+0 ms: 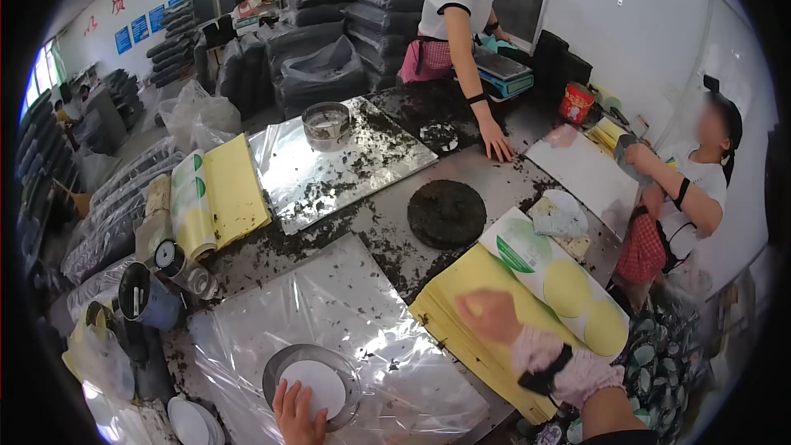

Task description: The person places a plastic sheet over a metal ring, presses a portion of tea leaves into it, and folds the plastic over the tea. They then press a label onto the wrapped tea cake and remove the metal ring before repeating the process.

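My left hand [298,416] rests its spread fingers on a white round disc [317,386]. That disc lies inside a shallow metal ring [274,372] on a clear plastic sheet [272,321]. Over a stack of yellow paper sheets [449,313] is my right hand [488,316], blurred by motion, its wrist in a pink sleeve with a black band. Part of the stack is folded back, with a white and green printed side [535,251] showing. Beyond it sits a dark round pressed cake [446,214], with loose dark leaf bits scattered around.
Clear jar [198,280], blue cup [152,301] and white discs [194,420] stand at left. Farther back are a metal sheet [329,173] with a round tin [326,125], and another yellow stack [235,189]. Co-workers stand across [449,21] and at right [700,169]; a red can [577,103] is between.
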### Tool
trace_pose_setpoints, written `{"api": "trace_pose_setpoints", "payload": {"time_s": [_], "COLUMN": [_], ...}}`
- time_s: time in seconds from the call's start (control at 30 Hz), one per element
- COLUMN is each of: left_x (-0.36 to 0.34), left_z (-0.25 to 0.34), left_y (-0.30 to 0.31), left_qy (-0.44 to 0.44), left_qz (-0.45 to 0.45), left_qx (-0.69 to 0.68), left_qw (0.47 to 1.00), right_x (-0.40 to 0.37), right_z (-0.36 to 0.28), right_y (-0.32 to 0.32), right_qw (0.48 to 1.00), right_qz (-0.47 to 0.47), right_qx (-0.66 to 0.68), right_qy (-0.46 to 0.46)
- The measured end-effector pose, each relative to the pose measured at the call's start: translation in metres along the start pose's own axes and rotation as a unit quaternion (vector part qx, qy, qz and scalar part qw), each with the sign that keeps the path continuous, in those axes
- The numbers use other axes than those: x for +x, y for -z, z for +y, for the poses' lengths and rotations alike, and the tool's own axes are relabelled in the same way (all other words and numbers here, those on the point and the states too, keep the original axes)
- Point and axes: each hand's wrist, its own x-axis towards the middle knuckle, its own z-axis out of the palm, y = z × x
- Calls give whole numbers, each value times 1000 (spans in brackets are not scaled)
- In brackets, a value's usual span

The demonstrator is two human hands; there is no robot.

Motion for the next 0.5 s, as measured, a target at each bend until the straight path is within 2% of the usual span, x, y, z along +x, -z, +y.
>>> {"api": "trace_pose_setpoints", "payload": {"time_s": [0.07, 0.13, 0.17, 0.2, 0.23, 0.33, 0.43, 0.5], "left_x": [0, 2, 2, 1, 1, 2, -8, -3], "left_z": [2, 3, 4, 5, 5, -3, -11, -11], "left_y": [2, 3, 2, 1, 0, -1, -10, -7], "left_qy": [7, 4, 1, 0, -6, -18, -5, 7], "left_qz": [-3, 0, 5, 11, 10, 12, 28, 26], "left_qx": [0, 0, 1, 1, 4, 9, -8, -33], "left_qw": [1000, 1000, 1000, 1000, 1000, 1000, 1000, 999], "right_x": [59, 117, 138, 145, 150, 145, 149, 153], "right_z": [41, 78, 91, 105, 112, 85, 88, 113], "right_y": [-12, -27, -33, -55, -74, -111, -105, -106], "right_qw": [999, 984, 971, 956, 936, 938, 938, 948], "right_qz": [-9, -4, -121, -182, -242, -238, -289, -293], "right_qx": [-9, -176, -195, -199, -203, -196, -117, -54], "right_qy": [-42, 19, -70, -114, -155, -161, -149, -112]}}
